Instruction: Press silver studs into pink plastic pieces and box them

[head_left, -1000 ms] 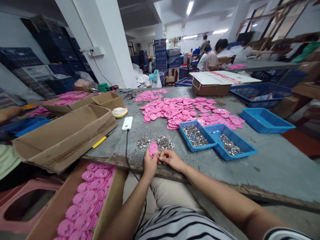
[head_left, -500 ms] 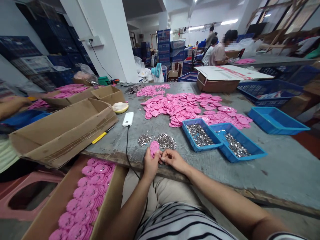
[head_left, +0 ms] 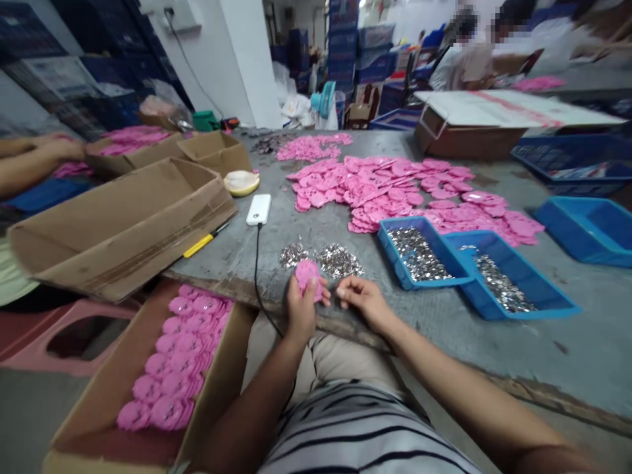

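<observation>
My left hand (head_left: 300,308) is closed round a pink round plastic piece (head_left: 307,272) at the near edge of the grey table (head_left: 518,329). My right hand (head_left: 364,299) sits just to its right, fingers pinched together on something too small to make out. Directly behind both hands lie two small heaps of shiny metal bits (head_left: 323,258). A big spread of pink pieces (head_left: 395,194) covers the table's middle. Below my left arm stands a cardboard box (head_left: 99,421) with rows of pink pieces (head_left: 170,365) in it.
Two blue trays of metal bits (head_left: 474,266) stand to the right, a blue tray (head_left: 590,227) beyond them. A white power bank (head_left: 259,209) with a black cable, a yellow knife (head_left: 200,245) and a large cardboard box (head_left: 123,224) lie left. Another person's arm (head_left: 34,158) reaches in at far left.
The view has tipped down and nearer. My right hand has drawn a little away from the pink piece, which my left hand still holds.
</observation>
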Action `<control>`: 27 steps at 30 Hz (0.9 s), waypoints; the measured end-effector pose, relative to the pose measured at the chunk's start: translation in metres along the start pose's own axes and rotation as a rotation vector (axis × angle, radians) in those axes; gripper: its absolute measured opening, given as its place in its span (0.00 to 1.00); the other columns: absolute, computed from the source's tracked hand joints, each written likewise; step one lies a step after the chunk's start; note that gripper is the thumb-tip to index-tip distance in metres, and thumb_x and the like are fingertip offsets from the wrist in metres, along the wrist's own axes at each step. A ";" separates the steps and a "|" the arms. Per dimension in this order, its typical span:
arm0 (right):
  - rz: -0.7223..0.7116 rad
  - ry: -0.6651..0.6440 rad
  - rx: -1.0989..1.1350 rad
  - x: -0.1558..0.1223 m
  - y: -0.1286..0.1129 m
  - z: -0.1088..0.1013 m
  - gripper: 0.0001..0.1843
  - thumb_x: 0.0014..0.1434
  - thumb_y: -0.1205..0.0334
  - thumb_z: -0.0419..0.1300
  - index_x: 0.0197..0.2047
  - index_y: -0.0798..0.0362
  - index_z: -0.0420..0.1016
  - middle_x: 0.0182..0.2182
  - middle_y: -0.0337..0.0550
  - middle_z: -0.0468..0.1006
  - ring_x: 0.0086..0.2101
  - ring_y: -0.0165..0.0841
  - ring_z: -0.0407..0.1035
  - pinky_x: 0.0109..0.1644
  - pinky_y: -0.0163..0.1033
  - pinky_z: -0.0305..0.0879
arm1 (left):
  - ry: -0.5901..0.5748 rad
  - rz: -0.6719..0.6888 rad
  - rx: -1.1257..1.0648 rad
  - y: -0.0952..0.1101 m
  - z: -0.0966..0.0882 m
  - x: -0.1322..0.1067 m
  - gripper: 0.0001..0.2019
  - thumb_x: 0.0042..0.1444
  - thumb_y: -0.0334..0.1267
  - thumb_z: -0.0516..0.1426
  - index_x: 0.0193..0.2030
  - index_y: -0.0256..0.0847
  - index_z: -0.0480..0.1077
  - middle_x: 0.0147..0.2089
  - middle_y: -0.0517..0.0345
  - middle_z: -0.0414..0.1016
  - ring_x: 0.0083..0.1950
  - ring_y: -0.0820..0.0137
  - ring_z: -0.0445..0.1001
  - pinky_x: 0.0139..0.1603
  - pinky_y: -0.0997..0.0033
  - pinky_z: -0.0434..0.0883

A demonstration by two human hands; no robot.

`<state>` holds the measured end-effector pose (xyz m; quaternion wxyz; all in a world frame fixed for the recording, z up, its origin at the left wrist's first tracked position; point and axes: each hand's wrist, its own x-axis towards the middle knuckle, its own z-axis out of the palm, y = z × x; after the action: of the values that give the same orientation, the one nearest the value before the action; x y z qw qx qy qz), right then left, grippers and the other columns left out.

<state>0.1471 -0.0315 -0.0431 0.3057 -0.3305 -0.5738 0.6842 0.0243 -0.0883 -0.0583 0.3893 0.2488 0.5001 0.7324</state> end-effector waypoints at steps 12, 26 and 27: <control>-0.088 0.119 -0.013 -0.002 -0.029 0.016 0.14 0.43 0.52 0.70 0.20 0.52 0.75 0.39 0.44 0.71 0.41 0.37 0.69 0.49 0.46 0.65 | 0.033 -0.231 -0.339 0.036 0.017 -0.013 0.23 0.62 0.55 0.47 0.38 0.36 0.71 0.33 0.47 0.78 0.38 0.63 0.78 0.30 0.70 0.74; 0.016 0.169 0.072 0.005 -0.023 0.023 0.12 0.40 0.55 0.70 0.18 0.52 0.74 0.40 0.47 0.72 0.43 0.40 0.68 0.44 0.45 0.69 | 0.047 -0.281 -0.386 0.033 0.013 -0.018 0.16 0.65 0.43 0.46 0.41 0.34 0.70 0.37 0.46 0.79 0.43 0.62 0.78 0.41 0.63 0.76; 0.025 0.171 0.080 0.005 -0.023 0.023 0.12 0.40 0.55 0.70 0.19 0.52 0.75 0.41 0.47 0.72 0.43 0.40 0.67 0.42 0.44 0.69 | 0.039 -0.286 -0.399 0.034 0.013 -0.018 0.15 0.65 0.42 0.47 0.43 0.35 0.70 0.38 0.47 0.79 0.44 0.62 0.78 0.43 0.61 0.75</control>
<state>0.1270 -0.0373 -0.0183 0.3579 -0.3822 -0.5136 0.6797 0.0335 -0.1027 -0.0210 0.5209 0.0793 0.3830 0.7588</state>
